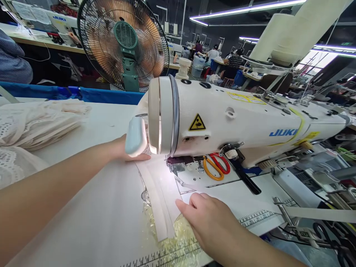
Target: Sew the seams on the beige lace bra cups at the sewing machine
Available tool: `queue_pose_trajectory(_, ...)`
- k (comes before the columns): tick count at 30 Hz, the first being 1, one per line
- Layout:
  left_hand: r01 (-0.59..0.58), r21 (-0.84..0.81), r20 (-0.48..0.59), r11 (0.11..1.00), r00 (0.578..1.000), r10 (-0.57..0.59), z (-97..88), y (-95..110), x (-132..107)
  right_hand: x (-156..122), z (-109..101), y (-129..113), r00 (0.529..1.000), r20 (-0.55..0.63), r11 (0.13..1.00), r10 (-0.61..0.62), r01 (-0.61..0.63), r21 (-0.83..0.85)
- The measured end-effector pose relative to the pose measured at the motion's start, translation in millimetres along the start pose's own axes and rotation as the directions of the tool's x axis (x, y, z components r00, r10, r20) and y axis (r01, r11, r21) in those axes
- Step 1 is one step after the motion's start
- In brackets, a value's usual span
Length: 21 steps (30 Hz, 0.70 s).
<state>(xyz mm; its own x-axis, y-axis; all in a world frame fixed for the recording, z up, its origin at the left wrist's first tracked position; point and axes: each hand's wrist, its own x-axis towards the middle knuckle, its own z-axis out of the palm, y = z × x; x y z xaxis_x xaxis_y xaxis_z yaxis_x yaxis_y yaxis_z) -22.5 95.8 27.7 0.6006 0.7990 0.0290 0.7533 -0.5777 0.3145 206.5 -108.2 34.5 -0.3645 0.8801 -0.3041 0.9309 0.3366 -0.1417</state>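
A white fabric strip (160,200) lies beneath the head of a white sewing machine (211,115), its near end hanging toward the table's front. My left hand (122,148) reaches behind the pale blue guard, one finger stretched flat on the fabric left of the needle area; its other fingers are mostly hidden. At the strip's right edge, my right hand (210,218) has its thumb against the cloth and its fingers curled under, closed on that edge. A metal folder (175,172) sits by the needle area, which is partly hidden by the machine head.
Orange-handled and red-handled scissors (215,168) lie under the machine arm beside a black-handled tool (249,180). Stacked lace-edged fabric (41,124) rests at left. A ruler tape (167,256) lines the front edge. Behind stands a large fan (126,40); people sit at distant machines.
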Motion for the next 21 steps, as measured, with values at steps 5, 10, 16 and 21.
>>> queue_pose_trajectory(5,-0.172,0.044,0.042,0.984,0.984,0.17,-11.3,2,8,7,-5,-1,0.997,0.071,1.0,0.028,-0.028,0.002)
queue_pose_trajectory(10,-0.286,0.213,-0.235,0.934,0.913,0.334,18.0,40,-27,11,-4,-1,0.998,0.059,1.0,0.023,-0.024,0.012)
queue_pose_trajectory(16,-0.574,0.12,-0.015,0.81,0.815,0.579,53.3,89,-80,11,2,-2,1.0,0.001,1.0,0.021,-0.021,0.023)
queue_pose_trajectory(21,-0.592,0.184,0.03,0.784,0.801,0.598,44.9,83,-83,9,3,-2,1.0,-0.027,1.0,0.009,-0.008,0.023)
